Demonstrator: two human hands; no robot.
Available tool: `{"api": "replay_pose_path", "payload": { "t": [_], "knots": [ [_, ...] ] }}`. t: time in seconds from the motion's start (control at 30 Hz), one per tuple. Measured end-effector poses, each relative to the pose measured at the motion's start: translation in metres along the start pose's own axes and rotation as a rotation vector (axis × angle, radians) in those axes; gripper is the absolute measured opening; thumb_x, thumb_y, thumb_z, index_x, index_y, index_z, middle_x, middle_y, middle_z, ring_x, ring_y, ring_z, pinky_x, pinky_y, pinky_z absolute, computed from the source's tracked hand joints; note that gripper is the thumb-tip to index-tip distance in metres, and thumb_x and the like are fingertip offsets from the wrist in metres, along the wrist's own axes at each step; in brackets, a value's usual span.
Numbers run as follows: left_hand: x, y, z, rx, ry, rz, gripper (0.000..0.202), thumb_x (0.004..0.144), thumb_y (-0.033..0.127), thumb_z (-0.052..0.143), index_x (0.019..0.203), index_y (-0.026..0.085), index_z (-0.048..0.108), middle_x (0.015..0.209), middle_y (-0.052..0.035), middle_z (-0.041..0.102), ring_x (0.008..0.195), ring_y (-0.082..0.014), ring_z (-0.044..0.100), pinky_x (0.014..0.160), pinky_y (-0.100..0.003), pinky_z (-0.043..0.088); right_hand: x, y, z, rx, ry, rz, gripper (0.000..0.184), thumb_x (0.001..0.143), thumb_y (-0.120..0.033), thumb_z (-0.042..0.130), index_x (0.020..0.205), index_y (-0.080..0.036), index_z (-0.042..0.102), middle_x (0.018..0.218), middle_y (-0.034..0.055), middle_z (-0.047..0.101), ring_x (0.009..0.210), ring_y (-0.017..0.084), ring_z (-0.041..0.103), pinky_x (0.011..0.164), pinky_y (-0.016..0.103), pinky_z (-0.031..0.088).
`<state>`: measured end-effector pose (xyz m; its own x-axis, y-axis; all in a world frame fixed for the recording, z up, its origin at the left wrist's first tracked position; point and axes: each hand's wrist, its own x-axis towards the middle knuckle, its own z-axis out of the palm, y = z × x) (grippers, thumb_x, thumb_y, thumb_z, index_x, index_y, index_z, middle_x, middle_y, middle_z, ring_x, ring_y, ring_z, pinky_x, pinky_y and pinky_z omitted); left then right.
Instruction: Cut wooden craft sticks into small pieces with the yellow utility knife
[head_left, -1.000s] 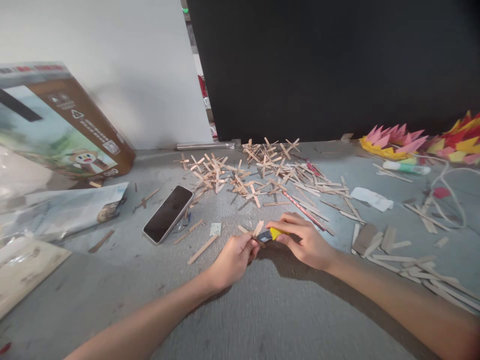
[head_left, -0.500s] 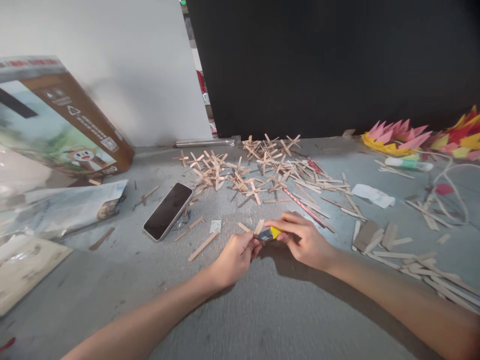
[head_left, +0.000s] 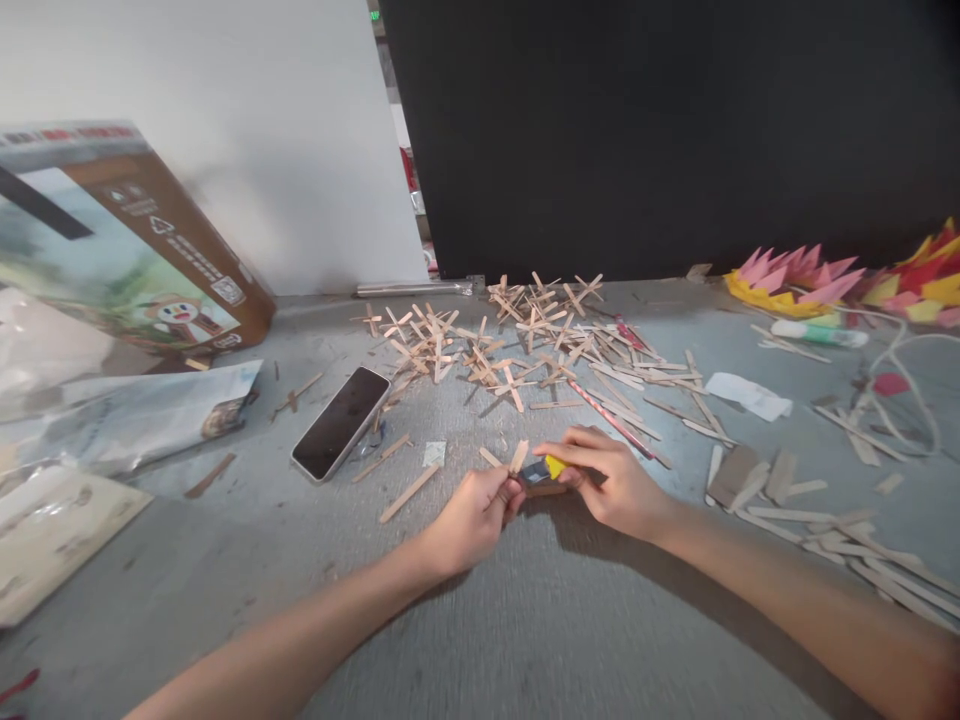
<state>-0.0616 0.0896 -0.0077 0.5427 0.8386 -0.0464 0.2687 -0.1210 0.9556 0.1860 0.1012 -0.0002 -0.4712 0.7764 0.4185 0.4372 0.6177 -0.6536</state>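
Observation:
My left hand (head_left: 472,515) is closed in a pinch on a short wooden stick (head_left: 517,457) low over the grey table (head_left: 525,620). My right hand (head_left: 611,478) is closed round a small yellow-handled cutter (head_left: 546,468) whose dark tip meets the stick. The two hands almost touch at the table's middle. Behind them lies a heap of crossed wooden sticks (head_left: 495,340).
A dark phone (head_left: 341,422) lies left of the hands, and a loose stick (head_left: 407,493) lies beside my left hand. A brown printed box (head_left: 142,250) and plastic wrappers (head_left: 112,420) fill the left. Flat wooden strips (head_left: 795,500), a white paper scrap (head_left: 746,393), a cord (head_left: 900,390) and coloured paper shapes (head_left: 795,280) sit right.
Both hands stay together on the stick and cutter; the cutter has shifted slightly down against the stick. The view has moved a little.

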Motion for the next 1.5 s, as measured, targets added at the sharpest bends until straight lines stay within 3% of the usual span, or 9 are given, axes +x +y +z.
{"api": "replay_pose_path", "payload": {
  "t": [0.23, 0.53, 0.87, 1.13, 1.5],
  "knots": [
    [0.0019, 0.0007, 0.0007, 0.03, -0.01, 0.017, 0.038, 0.106, 0.039, 0.04, 0.073, 0.021, 0.043, 0.064, 0.0027, 0.046, 0.058, -0.0098, 0.037, 0.058, -0.024, 0.031, 0.0018, -0.0028, 0.003, -0.022, 0.003, -0.027, 0.045, 0.1, -0.008, 0.056, 0.138, -0.027, 0.071, 0.091, 0.0047, 0.065, 0.085, 0.021, 0.059, 0.079, 0.034, 0.049],
    [0.0007, 0.0023, 0.0007, -0.179, -0.017, -0.009, 0.049, 0.107, 0.06, 0.034, 0.077, 0.022, 0.041, 0.065, 0.0054, 0.038, 0.057, -0.0096, 0.031, 0.056, -0.025, 0.029, 0.0035, -0.0041, -0.0017, 0.003, 0.004, 0.02, 0.031, 0.107, -0.026, 0.057, 0.133, -0.025, 0.075, 0.093, 0.0058, 0.066, 0.085, 0.021, 0.061, 0.078, 0.035, 0.049],
    [0.0004, -0.0017, 0.0051, -0.033, 0.004, 0.001, 0.046, 0.107, 0.052, 0.04, 0.072, 0.022, 0.04, 0.065, 0.003, 0.043, 0.059, -0.0107, 0.037, 0.06, -0.026, 0.032, 0.0013, -0.0034, 0.0059, -0.039, 0.026, -0.044, 0.046, 0.102, -0.009, 0.053, 0.14, -0.027, 0.07, 0.091, 0.0049, 0.065, 0.085, 0.022, 0.059, 0.079, 0.036, 0.049],
    [0.0001, 0.0038, 0.0022, -0.199, -0.026, -0.018, 0.046, 0.108, 0.055, 0.036, 0.076, 0.022, 0.04, 0.065, 0.0059, 0.037, 0.058, -0.0099, 0.029, 0.057, -0.025, 0.028, 0.0025, -0.0054, 0.0014, -0.014, 0.011, 0.009, 0.033, 0.108, -0.028, 0.055, 0.136, -0.028, 0.072, 0.092, 0.0055, 0.065, 0.086, 0.022, 0.06, 0.079, 0.036, 0.049],
    [-0.0017, 0.0056, 0.002, -0.233, -0.017, 0.017, 0.05, 0.109, 0.06, 0.034, 0.078, 0.022, 0.041, 0.066, 0.0062, 0.037, 0.057, -0.0094, 0.029, 0.056, -0.025, 0.027, 0.0019, -0.0063, 0.0027, -0.023, 0.019, 0.007, 0.032, 0.109, -0.028, 0.053, 0.135, -0.027, 0.072, 0.096, 0.0061, 0.066, 0.088, 0.021, 0.062, 0.081, 0.036, 0.05]
  ]
}}
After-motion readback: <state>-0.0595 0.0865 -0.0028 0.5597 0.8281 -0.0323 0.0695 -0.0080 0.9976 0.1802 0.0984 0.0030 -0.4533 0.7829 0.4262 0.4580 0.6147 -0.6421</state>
